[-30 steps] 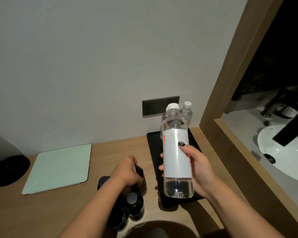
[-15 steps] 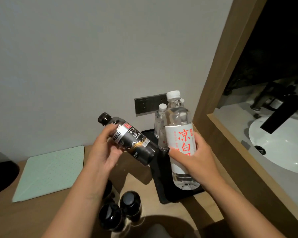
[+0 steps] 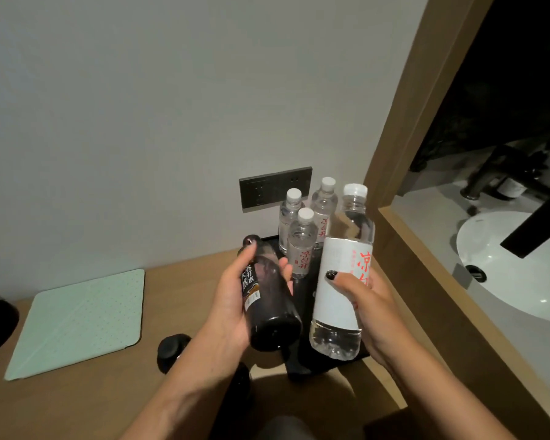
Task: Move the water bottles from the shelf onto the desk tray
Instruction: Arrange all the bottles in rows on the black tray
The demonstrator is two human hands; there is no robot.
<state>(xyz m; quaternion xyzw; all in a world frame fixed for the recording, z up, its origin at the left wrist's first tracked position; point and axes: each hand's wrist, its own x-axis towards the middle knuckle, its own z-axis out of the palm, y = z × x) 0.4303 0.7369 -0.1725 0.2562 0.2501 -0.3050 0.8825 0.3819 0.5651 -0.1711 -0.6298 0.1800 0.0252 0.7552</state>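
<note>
Right hand point(image 3: 367, 308) wraps a clear water bottle point(image 3: 343, 274), lower centre-right of frame: white cap, white label with red characters, water visible at base, tilted slightly, held above the black tray point(image 3: 302, 365). Left hand point(image 3: 232, 300) grips a dark bottle point(image 3: 269, 300) (black cap, black label with white characters), leaning with cap up-left, just left of the clear one, over the tray's left edge. Three small clear bottles point(image 3: 300, 246) with white caps and red print stand upright at the tray's far end, below a dark wall socket point(image 3: 275, 188). Wooden counter point(image 3: 178, 290) carries a mint dotted pad point(image 3: 80, 322) at lower left. Two dark bottle tops point(image 3: 172, 349) sit near the left forearm. White basin point(image 3: 518, 268) at right.
</note>
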